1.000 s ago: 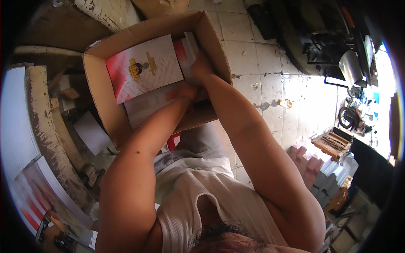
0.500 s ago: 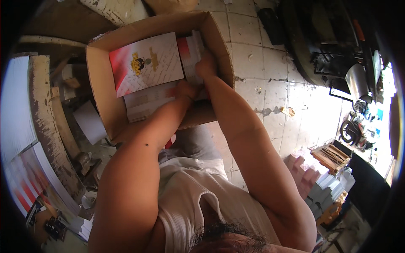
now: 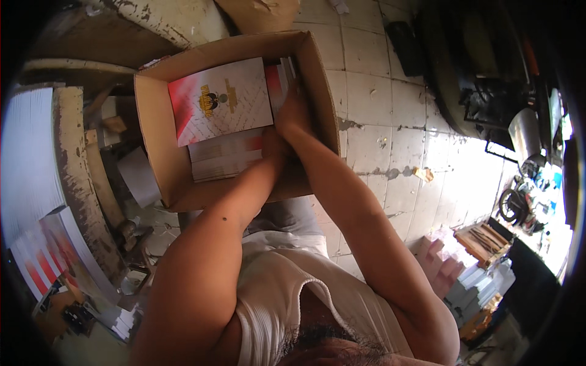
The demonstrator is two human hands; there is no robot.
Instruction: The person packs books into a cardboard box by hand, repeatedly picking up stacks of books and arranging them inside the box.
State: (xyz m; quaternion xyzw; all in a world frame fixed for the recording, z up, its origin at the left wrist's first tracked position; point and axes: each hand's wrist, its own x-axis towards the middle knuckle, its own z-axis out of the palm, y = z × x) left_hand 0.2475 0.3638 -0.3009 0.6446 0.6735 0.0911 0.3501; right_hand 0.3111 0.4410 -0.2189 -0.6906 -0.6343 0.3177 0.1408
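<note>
An uncovered cardboard box (image 3: 152, 131) stands before me with printed booklets packed in it. A booklet (image 3: 223, 104) with a white and red cover and gold print lies flat on top at the left. Below it is a stack of booklets (image 3: 223, 157) with the page edges showing. Another booklet stack (image 3: 279, 82) lies along the right side. My right hand (image 3: 294, 114) reaches down against that right stack, its fingers mostly hidden. Close beside it, my left hand (image 3: 274, 143) is low in the box at the lower stack's right end. Its fingers are hidden too.
Tall paper stacks (image 3: 30, 146) and red-and-white printed sheets (image 3: 52, 256) stand at the left by a worn wooden beam (image 3: 79, 158). Dark machinery (image 3: 476, 67) fills the far right. Wrapped bundles (image 3: 439, 256) and a wooden crate (image 3: 482, 241) sit at the right on the tiled floor.
The whole view has shifted a little, so the box appears slightly lower. My right hand has drawn nearer to me and closer to the left hand. The top booklet stays in its place.
</note>
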